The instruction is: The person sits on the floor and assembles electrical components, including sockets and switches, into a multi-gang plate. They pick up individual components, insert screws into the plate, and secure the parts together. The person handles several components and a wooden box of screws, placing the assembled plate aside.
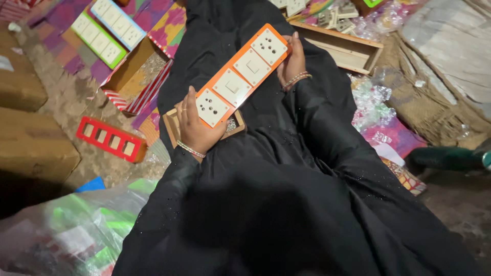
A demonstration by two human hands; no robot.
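Observation:
I hold an orange switchboard panel with white sockets and switches, slanted over my lap in black cloth. My left hand grips its near lower end. My right hand grips the far upper end from behind, fingers curled around the edge. Beneath the panel's near end lies a small wooden tray holding tiny metal parts; most of it is covered by my left hand and the panel.
A red empty frame lies on the floor at left. Green and blue panels rest on a patterned mat. An open cardboard box, a wooden tray, clear plastic wrappers and brown cartons surround me.

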